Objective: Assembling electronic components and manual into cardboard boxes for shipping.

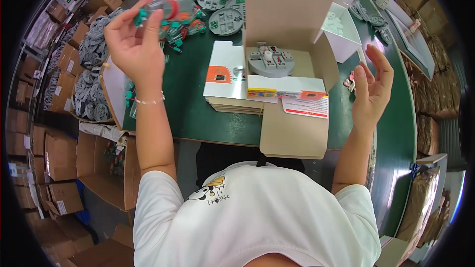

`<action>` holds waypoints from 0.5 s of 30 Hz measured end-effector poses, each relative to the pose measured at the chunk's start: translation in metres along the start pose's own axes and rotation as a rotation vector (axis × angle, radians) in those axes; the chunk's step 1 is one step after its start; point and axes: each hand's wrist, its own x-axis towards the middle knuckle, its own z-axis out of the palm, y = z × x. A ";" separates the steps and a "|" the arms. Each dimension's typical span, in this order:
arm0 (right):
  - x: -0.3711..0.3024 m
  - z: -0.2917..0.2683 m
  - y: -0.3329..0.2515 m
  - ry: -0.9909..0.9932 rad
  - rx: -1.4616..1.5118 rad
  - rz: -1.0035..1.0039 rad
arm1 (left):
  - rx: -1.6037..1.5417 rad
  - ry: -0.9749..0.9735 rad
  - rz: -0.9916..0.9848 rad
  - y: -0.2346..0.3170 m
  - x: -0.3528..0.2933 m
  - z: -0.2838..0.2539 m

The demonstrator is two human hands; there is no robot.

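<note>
1. Because the left hand (136, 44) pinches a clear part (173, 9) with a red band, raised at the far left, a light but firm hold looks best; such plastic could flex or slip.
2. Just right of it, a heap (185, 32) of teal and red pieces lies on the tabletop (213, 128); keeping the part well above should avoid snagging.
3. Mid-scene, a grey disc (271, 66) sits in the open box (287, 15), lid upright on the far side. Its near flap overhangs the tabletop's near edge, so take care not to bump it.
4. Toward the right, beyond the bin (341, 45), the right hand (372, 86) is spread and holds nothing; it could steady the box.
</note>
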 end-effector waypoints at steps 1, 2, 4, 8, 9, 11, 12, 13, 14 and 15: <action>-0.003 -0.002 0.005 -0.015 -0.019 0.073 | -0.059 -0.069 0.047 0.021 -0.008 0.013; -0.006 -0.005 0.012 -0.027 -0.042 0.147 | -0.123 -0.137 0.093 0.035 -0.017 0.028; -0.013 -0.011 0.024 -0.027 -0.072 0.224 | -0.202 -0.349 0.289 0.046 -0.036 0.059; -0.032 -0.003 0.025 -0.278 0.136 0.566 | -0.126 -0.747 0.565 0.056 -0.082 0.117; -0.035 0.000 0.022 -0.330 0.237 0.634 | -0.128 -0.748 0.567 0.050 -0.096 0.123; -0.043 0.000 0.031 -0.357 0.232 0.628 | -0.061 -1.068 0.425 0.043 -0.117 0.133; -0.047 0.000 0.038 -0.390 0.233 0.624 | -0.071 -1.073 0.430 0.045 -0.118 0.135; -0.048 -0.001 0.041 -0.424 0.235 0.620 | 0.007 -1.112 0.393 0.048 -0.120 0.134; -0.049 -0.004 0.043 -0.415 0.233 0.623 | 0.087 -1.149 0.355 0.051 -0.123 0.131; -0.050 -0.006 0.045 -0.449 0.233 0.607 | 0.169 -1.185 0.315 0.054 -0.125 0.129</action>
